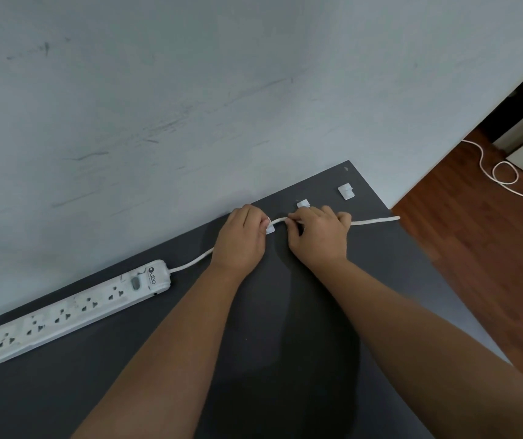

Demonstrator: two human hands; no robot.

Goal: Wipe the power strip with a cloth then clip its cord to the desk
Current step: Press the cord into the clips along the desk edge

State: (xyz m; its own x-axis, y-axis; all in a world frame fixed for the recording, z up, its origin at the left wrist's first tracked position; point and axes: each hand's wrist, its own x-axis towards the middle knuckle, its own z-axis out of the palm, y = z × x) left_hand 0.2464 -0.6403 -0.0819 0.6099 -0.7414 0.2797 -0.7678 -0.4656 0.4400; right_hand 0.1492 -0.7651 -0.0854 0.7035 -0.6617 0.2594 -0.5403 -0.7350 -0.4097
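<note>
A white power strip [76,310] lies on the dark grey desk [285,343] at the left, along the wall. Its white cord [374,220] runs right, passes under both hands and hangs off the desk's right edge. My left hand [241,240] pinches the cord at a small white clip [270,230] stuck to the desk. My right hand [318,234] grips the cord just to the right of that clip. Between the hands the cord arches up a little. No cloth is in view.
Two more white clips sit on the desk near the far right corner, one [303,204] right behind my right hand and one [345,191] further right. The wall runs along the desk's far edge. Beyond the right edge, the cord lies looped on a wooden floor [475,232].
</note>
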